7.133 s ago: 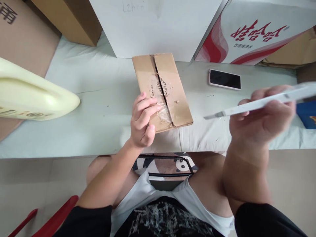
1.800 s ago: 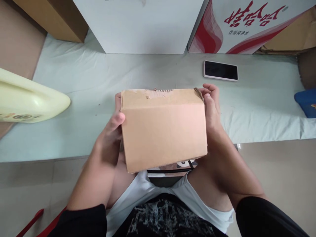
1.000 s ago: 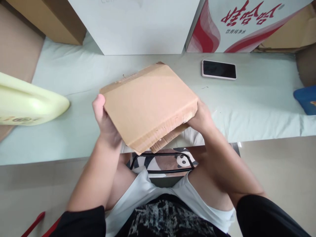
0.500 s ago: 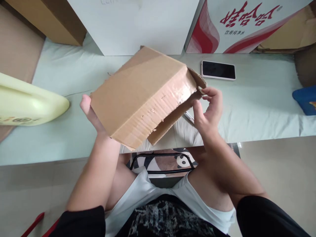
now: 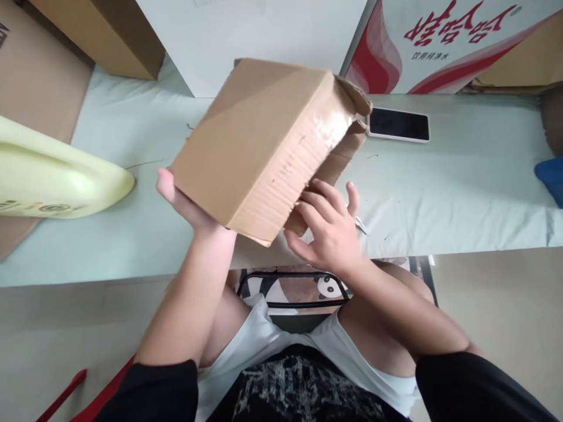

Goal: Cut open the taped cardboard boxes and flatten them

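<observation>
A brown cardboard box (image 5: 259, 140) is lifted off the table and tilted, its opened end with loose flaps turned to the right and down. My left hand (image 5: 185, 199) holds it from beneath at the left side, most fingers hidden under the box. My right hand (image 5: 328, 225) is at the lower open end, fingers spread and reaching under a flap, touching the cardboard. A small bit of a white utility knife (image 5: 361, 224) shows on the table just right of that hand.
A phone (image 5: 398, 125) lies on the pale cloth-covered table (image 5: 461, 193) at the back right. A cream plastic object (image 5: 53, 176) lies at the left. Large cartons stand along the back: brown (image 5: 101, 35), white (image 5: 246, 29), red-and-white (image 5: 448, 41). A blue thing (image 5: 552, 179) sits at the right edge.
The box has been raised higher and tilted further, open end to the right. My right hand has dropped from the upper flap to the lower open end and spread its fingers.
</observation>
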Motion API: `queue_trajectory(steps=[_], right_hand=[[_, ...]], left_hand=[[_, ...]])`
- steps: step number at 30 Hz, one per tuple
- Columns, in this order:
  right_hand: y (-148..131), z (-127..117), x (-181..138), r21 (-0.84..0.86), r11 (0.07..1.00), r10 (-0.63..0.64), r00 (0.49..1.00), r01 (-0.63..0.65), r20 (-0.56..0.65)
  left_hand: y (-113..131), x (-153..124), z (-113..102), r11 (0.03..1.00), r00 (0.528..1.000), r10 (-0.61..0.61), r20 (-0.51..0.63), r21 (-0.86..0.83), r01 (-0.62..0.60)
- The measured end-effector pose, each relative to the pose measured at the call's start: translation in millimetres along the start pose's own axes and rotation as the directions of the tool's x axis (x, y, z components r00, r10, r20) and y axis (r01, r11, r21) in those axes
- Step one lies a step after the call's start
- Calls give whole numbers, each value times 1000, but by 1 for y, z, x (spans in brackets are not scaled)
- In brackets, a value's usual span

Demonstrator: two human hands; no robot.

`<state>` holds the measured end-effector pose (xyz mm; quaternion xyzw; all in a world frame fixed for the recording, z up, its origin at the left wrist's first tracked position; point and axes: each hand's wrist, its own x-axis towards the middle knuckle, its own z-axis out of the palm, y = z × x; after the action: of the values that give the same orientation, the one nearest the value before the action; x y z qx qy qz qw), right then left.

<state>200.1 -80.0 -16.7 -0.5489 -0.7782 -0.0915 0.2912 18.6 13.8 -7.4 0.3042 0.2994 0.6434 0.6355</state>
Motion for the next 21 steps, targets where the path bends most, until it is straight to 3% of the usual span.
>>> queue_trajectory(steps=[7, 10, 14, 18, 21], right_hand=[[-4, 15, -1, 64, 985, 140, 955, -162, 261], [-1, 18, -1, 67, 982, 159, 959, -179, 235], [0, 14, 2, 22, 975, 217, 972, -219, 90], [5, 7, 7, 64, 996, 65, 994, -59, -92], [6, 2, 7, 249, 950, -176, 982, 187, -64]], left_hand=[[-18, -3, 16, 992, 994, 83, -68, -88, -89], [-18, -3, 17, 995, 993, 64, -98, -75, -72], [-20, -1, 15, 992, 981, 7, -194, -126, -32], [-19, 0, 13, 992, 978, 0, -207, -121, -25], [-8, -2, 16, 995, 989, 76, -126, -57, -84]])
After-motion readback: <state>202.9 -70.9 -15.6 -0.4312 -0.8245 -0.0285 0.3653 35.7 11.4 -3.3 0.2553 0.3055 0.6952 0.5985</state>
